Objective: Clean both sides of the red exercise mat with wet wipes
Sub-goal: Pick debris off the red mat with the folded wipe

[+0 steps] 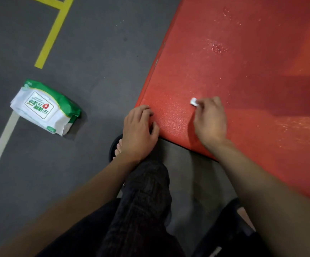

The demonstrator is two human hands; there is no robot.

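Mat (243, 67), red, lies flat on the floor (98, 58), filling the right side of the view w/ its near-left corner by the person's knees. Surface glistens w/ droplets and wet streaks toward the far and right parts.

Right hand (210, 120) is on the mat near that corner, fingers curled round a small balled-up white wipe (194, 101), pressing it to the surface. Left hand (139, 132) sits at the corner itself, fingers bent over the edge; looks like it's pinning or gripping the corner, but can't tell if the fingers go under it.

Step, as I read it: wiping the top side, near corner. Underside prob. not done yet. Next move calls for steady strokes outward over the dry-looking patches, left hand keeping the mat from sliding; wipe is tiny, so a fresh one may be needed soon.

Pack (45, 108) of wipes lies well apart to the left on the grey floor, white w/ green trim, flap shut. Label is upside down: "75" and a red cross readable, the rest not legible. Yellow and pale tape lines run across the floor nearby.
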